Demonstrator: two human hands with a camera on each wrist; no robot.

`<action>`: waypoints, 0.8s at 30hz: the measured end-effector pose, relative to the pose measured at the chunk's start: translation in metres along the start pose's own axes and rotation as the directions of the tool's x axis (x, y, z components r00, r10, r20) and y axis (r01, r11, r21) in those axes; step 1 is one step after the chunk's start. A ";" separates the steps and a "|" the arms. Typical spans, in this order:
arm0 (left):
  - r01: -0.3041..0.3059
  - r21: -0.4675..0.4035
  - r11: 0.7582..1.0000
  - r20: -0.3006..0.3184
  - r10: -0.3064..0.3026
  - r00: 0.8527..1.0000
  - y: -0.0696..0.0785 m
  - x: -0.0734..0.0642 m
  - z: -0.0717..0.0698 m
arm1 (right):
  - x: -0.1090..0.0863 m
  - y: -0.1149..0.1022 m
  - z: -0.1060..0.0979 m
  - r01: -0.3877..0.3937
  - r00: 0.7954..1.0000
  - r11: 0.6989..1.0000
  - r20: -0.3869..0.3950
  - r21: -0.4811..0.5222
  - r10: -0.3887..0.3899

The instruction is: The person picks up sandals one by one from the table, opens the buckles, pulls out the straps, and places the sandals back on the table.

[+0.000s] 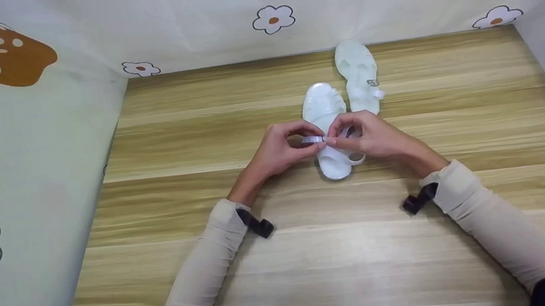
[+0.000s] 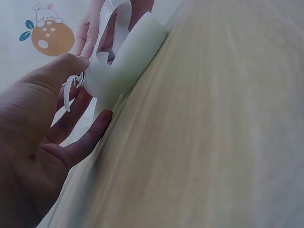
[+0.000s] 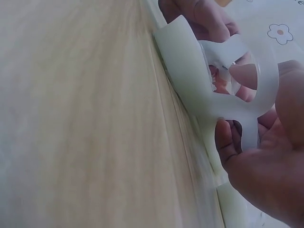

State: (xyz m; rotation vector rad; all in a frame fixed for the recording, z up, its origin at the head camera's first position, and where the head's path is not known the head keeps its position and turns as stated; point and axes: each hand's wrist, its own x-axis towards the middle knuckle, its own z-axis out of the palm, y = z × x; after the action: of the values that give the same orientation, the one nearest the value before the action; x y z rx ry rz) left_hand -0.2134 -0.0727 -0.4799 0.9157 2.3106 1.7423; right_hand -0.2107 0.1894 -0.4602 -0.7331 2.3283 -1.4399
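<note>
A white sandal lies on the wooden table, toe toward the back wall. My left hand and right hand meet over its ankle strap, fingertips nearly touching. The free end of the strap points left inside the curve of my left thumb and forefinger, which pinch it by the small metal buckle. Thumb and forefinger of my right hand pinch the strap from the other side. In the right wrist view, the sandal's heel band arches up beside the right fingers.
Behind and to the right lies a second white sandal with its own buckle and strap. The wooden table meets a patterned cloth wall at the back. Another cloth wall stands along the left side.
</note>
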 end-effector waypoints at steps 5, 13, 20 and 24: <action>0.010 -0.017 1.000 0.015 -0.010 1.000 0.001 0.000 0.000 | 0.000 0.000 -0.001 0.011 1.000 1.000 0.023 0.007 -0.011; 0.002 -0.040 0.999 0.031 -0.001 1.000 0.000 0.001 0.001 | 0.001 0.001 -0.001 0.037 0.998 0.999 0.053 0.007 -0.037; 0.018 -0.074 0.997 0.031 -0.016 0.999 -0.003 0.001 -0.001 | 0.000 0.002 -0.003 0.060 0.996 0.998 0.065 -0.011 -0.059; 0.037 -0.092 0.995 0.028 -0.035 0.999 -0.004 0.000 -0.002 | 0.000 0.003 -0.002 0.057 0.997 0.998 0.048 -0.022 -0.056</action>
State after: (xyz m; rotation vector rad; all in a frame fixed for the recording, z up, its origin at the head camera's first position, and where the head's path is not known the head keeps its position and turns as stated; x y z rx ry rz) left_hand -0.2157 -0.0755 -0.4825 0.8705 2.1955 1.7956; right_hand -0.2121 0.1923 -0.4617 -0.8368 2.3099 -1.4048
